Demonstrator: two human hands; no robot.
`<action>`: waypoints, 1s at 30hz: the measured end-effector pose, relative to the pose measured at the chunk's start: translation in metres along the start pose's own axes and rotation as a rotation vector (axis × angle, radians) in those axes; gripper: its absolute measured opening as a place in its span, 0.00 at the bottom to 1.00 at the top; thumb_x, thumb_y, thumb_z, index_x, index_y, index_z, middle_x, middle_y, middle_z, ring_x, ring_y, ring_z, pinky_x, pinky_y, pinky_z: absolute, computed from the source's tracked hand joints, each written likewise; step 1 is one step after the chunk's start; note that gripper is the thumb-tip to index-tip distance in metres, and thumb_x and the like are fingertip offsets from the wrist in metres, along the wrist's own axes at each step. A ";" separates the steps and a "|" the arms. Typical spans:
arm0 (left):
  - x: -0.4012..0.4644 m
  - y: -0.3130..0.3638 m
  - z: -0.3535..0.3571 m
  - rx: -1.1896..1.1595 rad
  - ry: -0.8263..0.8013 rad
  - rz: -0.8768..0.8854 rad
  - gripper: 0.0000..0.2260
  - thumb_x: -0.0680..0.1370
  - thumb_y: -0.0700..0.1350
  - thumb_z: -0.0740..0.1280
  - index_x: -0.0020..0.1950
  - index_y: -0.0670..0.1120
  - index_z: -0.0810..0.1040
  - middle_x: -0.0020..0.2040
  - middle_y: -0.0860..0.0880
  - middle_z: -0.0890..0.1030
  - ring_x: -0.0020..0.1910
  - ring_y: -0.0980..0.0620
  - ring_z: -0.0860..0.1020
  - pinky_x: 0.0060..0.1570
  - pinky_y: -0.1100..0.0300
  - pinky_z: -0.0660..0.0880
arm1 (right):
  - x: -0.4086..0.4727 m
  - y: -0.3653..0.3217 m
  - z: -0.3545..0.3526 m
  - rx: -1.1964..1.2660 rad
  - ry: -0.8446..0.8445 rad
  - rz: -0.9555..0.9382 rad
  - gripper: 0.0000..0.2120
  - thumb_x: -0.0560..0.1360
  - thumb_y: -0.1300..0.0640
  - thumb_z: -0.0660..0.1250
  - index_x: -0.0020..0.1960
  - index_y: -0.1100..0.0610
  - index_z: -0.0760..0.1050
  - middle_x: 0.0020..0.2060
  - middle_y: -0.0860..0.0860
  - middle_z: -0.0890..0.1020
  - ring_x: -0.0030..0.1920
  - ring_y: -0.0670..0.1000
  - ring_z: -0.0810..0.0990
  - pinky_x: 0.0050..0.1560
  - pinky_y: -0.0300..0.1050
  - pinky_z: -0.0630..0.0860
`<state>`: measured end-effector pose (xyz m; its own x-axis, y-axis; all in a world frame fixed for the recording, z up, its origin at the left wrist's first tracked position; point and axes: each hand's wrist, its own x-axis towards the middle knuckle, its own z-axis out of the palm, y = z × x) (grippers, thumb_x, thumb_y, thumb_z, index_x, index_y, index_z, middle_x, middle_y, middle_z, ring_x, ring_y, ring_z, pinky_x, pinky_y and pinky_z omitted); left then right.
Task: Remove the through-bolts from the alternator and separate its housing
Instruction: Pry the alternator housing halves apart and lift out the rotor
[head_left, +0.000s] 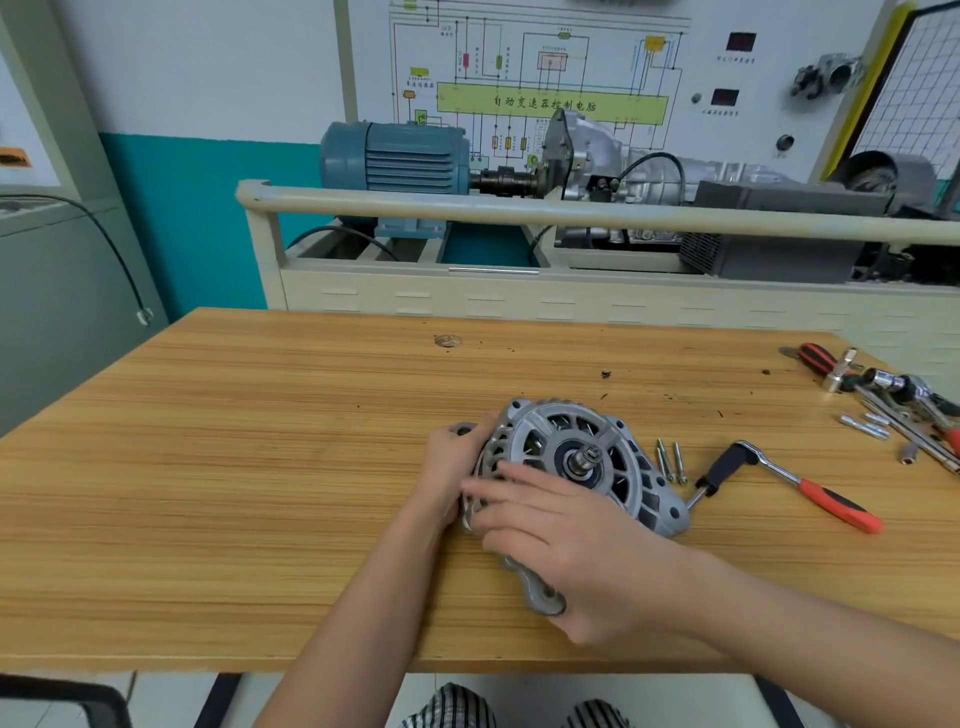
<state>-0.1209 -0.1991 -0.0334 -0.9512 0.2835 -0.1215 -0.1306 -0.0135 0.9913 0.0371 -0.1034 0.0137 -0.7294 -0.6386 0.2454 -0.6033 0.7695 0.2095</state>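
The silver alternator (587, 457) lies face-up on the wooden table (234, 467), its shaft pointing upward at the centre. My left hand (454, 462) grips its left rim, fingers curled round the housing edge. My right hand (566, 540) lies across the near part of the front housing, fingers spread over the ribs and thumb down by the lower mounting ear. Three loose through-bolts (671, 461) lie on the table just right of the alternator.
A ratchet with a red-and-black handle (789, 483) lies to the right of the bolts. More sockets, wrenches and small bolts (893, 405) crowd the table's far right corner. Behind the table stands a training rig with a blue motor (395, 158).
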 end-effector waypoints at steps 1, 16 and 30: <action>-0.001 -0.001 0.000 -0.021 0.002 -0.011 0.16 0.77 0.48 0.70 0.31 0.44 0.77 0.23 0.52 0.79 0.21 0.57 0.75 0.22 0.67 0.69 | 0.001 0.003 0.000 0.075 0.022 -0.031 0.25 0.59 0.61 0.73 0.57 0.62 0.78 0.58 0.54 0.80 0.70 0.54 0.70 0.76 0.51 0.55; 0.000 0.001 0.006 -0.058 0.056 0.011 0.23 0.74 0.43 0.73 0.20 0.48 0.70 0.20 0.53 0.73 0.19 0.56 0.69 0.23 0.67 0.65 | 0.005 0.018 -0.001 0.335 0.279 0.084 0.20 0.55 0.66 0.73 0.48 0.60 0.80 0.50 0.51 0.82 0.57 0.50 0.79 0.70 0.54 0.66; -0.031 0.015 0.022 -0.214 -0.048 0.033 0.08 0.76 0.39 0.66 0.36 0.44 0.76 0.30 0.49 0.79 0.33 0.50 0.78 0.34 0.58 0.73 | 0.006 0.029 -0.021 0.586 0.544 0.437 0.12 0.58 0.54 0.66 0.42 0.52 0.77 0.44 0.46 0.82 0.51 0.43 0.80 0.70 0.37 0.63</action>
<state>-0.0870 -0.1870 -0.0132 -0.9422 0.3251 -0.0813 -0.1607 -0.2255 0.9609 0.0222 -0.0847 0.0406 -0.7686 -0.0887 0.6336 -0.4844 0.7277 -0.4857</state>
